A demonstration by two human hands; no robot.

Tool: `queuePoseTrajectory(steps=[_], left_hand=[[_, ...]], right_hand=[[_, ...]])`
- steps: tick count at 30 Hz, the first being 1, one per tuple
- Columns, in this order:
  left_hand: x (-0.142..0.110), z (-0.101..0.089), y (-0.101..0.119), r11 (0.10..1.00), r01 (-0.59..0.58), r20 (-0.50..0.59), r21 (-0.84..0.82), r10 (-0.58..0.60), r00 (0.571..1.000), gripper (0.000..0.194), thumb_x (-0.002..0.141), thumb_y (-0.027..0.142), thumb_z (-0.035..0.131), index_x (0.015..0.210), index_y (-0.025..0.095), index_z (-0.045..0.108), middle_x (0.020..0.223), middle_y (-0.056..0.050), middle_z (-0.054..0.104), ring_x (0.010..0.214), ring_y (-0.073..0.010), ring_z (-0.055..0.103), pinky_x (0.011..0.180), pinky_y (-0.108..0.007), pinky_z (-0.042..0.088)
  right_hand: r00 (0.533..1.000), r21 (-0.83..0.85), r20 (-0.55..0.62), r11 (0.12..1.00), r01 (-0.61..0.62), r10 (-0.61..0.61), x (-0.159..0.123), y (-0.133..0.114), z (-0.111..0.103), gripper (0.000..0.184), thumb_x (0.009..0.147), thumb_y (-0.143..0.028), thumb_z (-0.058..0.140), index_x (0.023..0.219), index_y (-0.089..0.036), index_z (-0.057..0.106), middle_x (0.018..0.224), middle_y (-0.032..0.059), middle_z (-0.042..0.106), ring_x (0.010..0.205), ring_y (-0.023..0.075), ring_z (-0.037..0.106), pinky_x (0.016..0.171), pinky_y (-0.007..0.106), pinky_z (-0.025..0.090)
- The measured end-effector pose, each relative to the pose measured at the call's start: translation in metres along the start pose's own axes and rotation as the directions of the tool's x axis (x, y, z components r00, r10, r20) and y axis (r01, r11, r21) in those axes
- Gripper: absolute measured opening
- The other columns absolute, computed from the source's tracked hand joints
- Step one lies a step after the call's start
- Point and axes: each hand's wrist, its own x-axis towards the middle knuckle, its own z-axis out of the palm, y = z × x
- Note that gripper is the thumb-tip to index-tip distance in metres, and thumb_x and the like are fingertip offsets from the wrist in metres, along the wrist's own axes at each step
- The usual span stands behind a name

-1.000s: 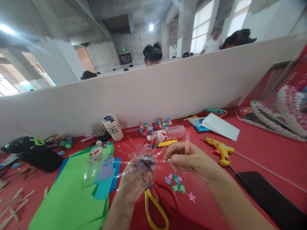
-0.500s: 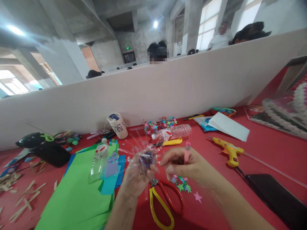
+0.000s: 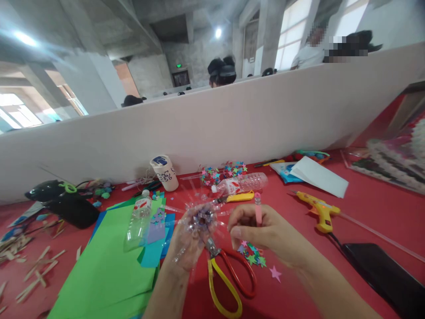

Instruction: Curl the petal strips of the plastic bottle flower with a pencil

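My left hand [image 3: 186,243] is closed around a clear plastic bottle piece [image 3: 201,219], cut into strips that fan outward, with bluish-purple bits at its centre. Just to the right, my right hand [image 3: 259,226] is curled around a pink pencil [image 3: 258,210] with an eraser end pointing up. Its thumb and fingertips stay a little apart from the strips. Scissors [image 3: 229,279] with one red and one yellow handle lie below both hands; the left hand's plastic partly covers their metal end. Small foil-like stars [image 3: 253,257] lie under my right hand, near a single pink star [image 3: 275,274].
Green paper sheets [image 3: 109,261] and a clear bottle [image 3: 137,226] lie to the left. Behind are a lying bottle [image 3: 245,182], a yellow cutter [image 3: 241,196] and a white cup [image 3: 165,175]. A glue gun [image 3: 318,210] and black phone-like slab [image 3: 381,274] are right.
The plastic piece has turned in my left hand, its strips now spread more openly towards the camera. My right hand has moved slightly right, away from it, still with the pencil.
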Motion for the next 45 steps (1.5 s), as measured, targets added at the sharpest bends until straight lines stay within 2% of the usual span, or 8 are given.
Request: queuePoseTrajectory(steps=[10, 19, 27, 32, 36, 38, 42, 45], left_hand=[[-0.007, 0.008, 0.000, 0.996, -0.028, -0.066, 0.087, 0.034, 0.997, 0.012, 0.069, 0.014, 0.056, 0.069, 0.012, 0.068, 0.068, -0.005, 0.067, 0.061, -0.0139, 0.061, 0.053, -0.021, 0.048], [-0.006, 0.005, -0.002, 0.993, -0.021, -0.011, 0.113, 0.022, 1.000, 0.015, 0.072, 0.020, 0.054, 0.070, 0.014, 0.068, 0.071, -0.006, 0.067, 0.065, -0.0148, 0.061, 0.058, -0.023, 0.049], [-0.007, 0.008, -0.002, 0.995, -0.022, 0.006, 0.096, 0.021, 1.000, 0.013, 0.071, 0.019, 0.056, 0.069, 0.013, 0.067, 0.068, -0.006, 0.066, 0.063, -0.0139, 0.060, 0.060, -0.024, 0.048], [-0.003, 0.001, -0.002, 0.998, -0.009, 0.047, 0.058, 0.006, 0.999, 0.013, 0.068, 0.009, 0.054, 0.069, 0.015, 0.066, 0.067, -0.004, 0.066, 0.053, -0.0103, 0.057, 0.052, -0.021, 0.046], [0.003, -0.006, -0.002, 0.992, 0.124, 0.056, 0.032, -0.126, 0.991, 0.015, 0.073, 0.014, 0.050, 0.070, 0.012, 0.064, 0.067, -0.006, 0.064, 0.050, -0.0083, 0.053, 0.048, -0.018, 0.044], [0.006, -0.008, -0.002, 0.983, 0.184, 0.090, -0.002, -0.183, 0.979, 0.019, 0.076, 0.019, 0.047, 0.071, 0.011, 0.064, 0.065, -0.006, 0.062, 0.047, -0.0067, 0.050, 0.044, -0.016, 0.042], [0.009, -0.010, -0.003, 0.963, 0.260, 0.190, -0.072, -0.243, 0.951, 0.020, 0.077, 0.020, 0.045, 0.072, 0.011, 0.062, 0.067, -0.006, 0.059, 0.048, -0.0053, 0.048, 0.040, -0.012, 0.038], [0.008, -0.012, -0.006, 0.955, 0.285, 0.193, -0.085, -0.264, 0.945, 0.019, 0.078, 0.020, 0.046, 0.076, 0.012, 0.062, 0.068, -0.005, 0.058, 0.050, -0.0049, 0.049, 0.041, -0.011, 0.038]], right_hand=[[0.996, -0.021, -0.036, 0.996, -0.087, 0.086, -0.004, -0.006, 0.001, 0.004, 0.072, -0.018, 0.061, 0.073, -0.017, 0.057, 0.051, -0.0046, 0.059, 0.038, 0.0024, 0.041, 0.036, 0.015, 0.022], [0.993, -0.007, -0.089, 0.997, -0.075, 0.074, -0.004, -0.006, 0.005, 0.006, 0.068, -0.016, 0.061, 0.069, -0.017, 0.055, 0.052, -0.0049, 0.058, 0.044, 0.0054, 0.050, 0.040, 0.016, 0.030], [0.996, -0.015, -0.079, 0.999, -0.047, 0.046, -0.003, -0.005, 0.005, 0.006, 0.070, -0.017, 0.061, 0.068, -0.017, 0.055, 0.052, -0.0048, 0.058, 0.042, 0.0037, 0.046, 0.038, 0.015, 0.026], [0.998, -0.031, -0.063, 0.999, -0.030, 0.028, -0.007, -0.007, 0.001, 0.015, 0.073, -0.029, 0.061, 0.084, -0.018, 0.060, 0.052, -0.0025, 0.060, 0.035, 0.0028, 0.029, 0.034, 0.017, 0.017], [0.990, -0.015, -0.133, 0.999, 0.052, -0.053, -0.010, -0.010, -0.009, 0.015, 0.076, -0.031, 0.058, 0.084, -0.019, 0.058, 0.051, -0.0032, 0.058, 0.034, 0.0025, 0.021, 0.034, 0.018, 0.012], [0.990, -0.049, -0.127, 0.998, 0.050, -0.056, -0.009, -0.010, -0.014, 0.008, 0.075, -0.025, 0.058, 0.079, -0.018, 0.057, 0.052, -0.0026, 0.059, 0.034, 0.0026, 0.026, 0.035, 0.017, 0.016], [0.996, -0.201, -0.078, 0.979, 0.034, -0.051, -0.005, -0.007, -0.014, 0.007, 0.072, -0.015, 0.058, 0.078, -0.018, 0.058, 0.060, -0.0006, 0.061, 0.053, 0.0088, 0.052, 0.049, 0.019, 0.038], [0.994, -0.306, -0.082, 0.951, 0.048, -0.076, -0.003, -0.004, -0.007, 0.010, 0.072, -0.015, 0.057, 0.081, -0.019, 0.059, 0.066, -0.0009, 0.059, 0.062, 0.0116, 0.055, 0.057, 0.022, 0.042]])
